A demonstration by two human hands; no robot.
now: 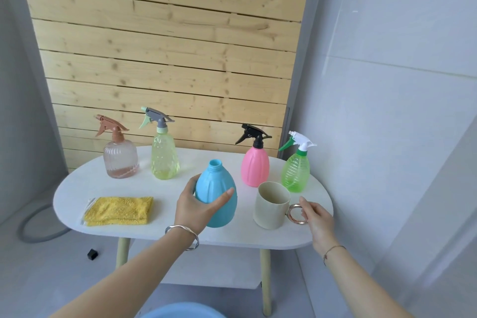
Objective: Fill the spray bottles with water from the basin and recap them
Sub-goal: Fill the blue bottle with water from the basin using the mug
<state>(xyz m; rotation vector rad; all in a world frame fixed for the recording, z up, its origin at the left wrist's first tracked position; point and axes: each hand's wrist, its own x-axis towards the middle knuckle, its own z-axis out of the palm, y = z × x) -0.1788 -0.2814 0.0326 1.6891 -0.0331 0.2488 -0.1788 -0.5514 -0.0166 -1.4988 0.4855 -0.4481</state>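
Note:
An uncapped blue bottle (222, 204) stands near the front of the white table (103, 183), and my left hand (196, 205) grips its body from the left. A beige cup (271, 205) with a metal ring handle stands to its right; my right hand (316, 217) holds that handle. At the back stand capped spray bottles: a pinkish clear one (120, 160), a yellow-green one (164, 157), a pink one (255, 166) and a green one (296, 171). The blue basin (180, 312) shows at the bottom edge, below the table. The blue bottle's spray cap is out of sight.
A folded yellow cloth (119, 210) lies on the table's front left. A wooden slat panel (165, 46) stands behind the table, and a white wall (400, 85) is close on the right. A grey hose (33, 227) lies on the floor at left.

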